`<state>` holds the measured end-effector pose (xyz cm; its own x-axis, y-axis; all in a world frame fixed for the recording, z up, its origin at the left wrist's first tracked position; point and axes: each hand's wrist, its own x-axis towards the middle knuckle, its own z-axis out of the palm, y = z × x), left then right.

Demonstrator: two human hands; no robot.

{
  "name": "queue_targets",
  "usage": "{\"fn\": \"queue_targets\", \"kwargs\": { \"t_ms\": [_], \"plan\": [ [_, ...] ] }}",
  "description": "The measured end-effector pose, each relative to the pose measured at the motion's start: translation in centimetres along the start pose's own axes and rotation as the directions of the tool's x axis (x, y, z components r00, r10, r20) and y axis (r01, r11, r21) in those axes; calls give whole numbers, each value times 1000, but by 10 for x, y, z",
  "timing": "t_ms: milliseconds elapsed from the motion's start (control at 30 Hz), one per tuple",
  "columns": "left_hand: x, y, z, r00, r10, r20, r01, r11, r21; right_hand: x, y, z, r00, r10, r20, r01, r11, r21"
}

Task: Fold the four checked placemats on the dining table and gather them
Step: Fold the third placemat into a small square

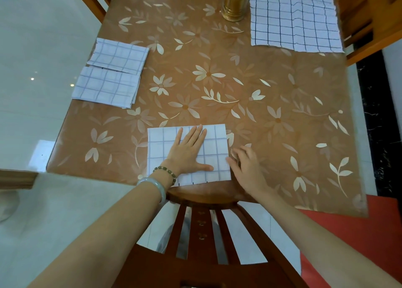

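Nearest me, the left hand [188,150] lies flat, fingers straight, pressing the near placemat [161,144], folded, at the table's [282,113] front edge. The right hand [245,165] sits at that mat's right edge, fingers loose, gripping nothing; contact unconfirmed. I judge the third fold is in hand. At left, one folded mat [104,87] is overlapped by a second folded mat [119,55]. Far right, the unfolded placemat [293,17] lies beside a brass canister [235,4]; the next move calls for a long reach to it.

Head-worn view, steeply downward onto table [272,87]
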<state>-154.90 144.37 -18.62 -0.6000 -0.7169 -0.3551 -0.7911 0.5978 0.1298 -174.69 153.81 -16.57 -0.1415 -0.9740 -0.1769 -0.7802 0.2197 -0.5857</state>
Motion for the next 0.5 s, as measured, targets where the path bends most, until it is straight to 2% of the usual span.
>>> {"fn": "queue_targets", "kwargs": {
  "t_ms": [33, 100, 167, 200, 333, 500],
  "plan": [
    [0, 1, -1, 1000, -2, -2, 2, 1000, -6, 7, -9, 0, 987, 161, -15, -157, 974, 161],
    [0, 1, -3, 1000, -9, 0, 9, 1000, -19, 23, -24, 1, 904, 423, 65, -407, 804, 433],
    [-1, 2, -5, 1000, -19, 2, 19, 999, -34, 36, -30, 2, 827, 533, 181, -533, 638, 556],
    [-1, 3, -5, 1000, -24, 1, 24, 999, -45, 40, -31, 2, 801, 552, 232, -575, 602, 554],
    [-2, 1, -8, 1000, -27, -13, 26, 997, -76, 44, -32, 0, 785, 559, 266, -615, 652, 443],
    [-28, -27, -8, 999, 27, -43, -31, 995, -91, 46, -29, 2, 787, 559, 259, -612, 660, 435]
  ]
}}
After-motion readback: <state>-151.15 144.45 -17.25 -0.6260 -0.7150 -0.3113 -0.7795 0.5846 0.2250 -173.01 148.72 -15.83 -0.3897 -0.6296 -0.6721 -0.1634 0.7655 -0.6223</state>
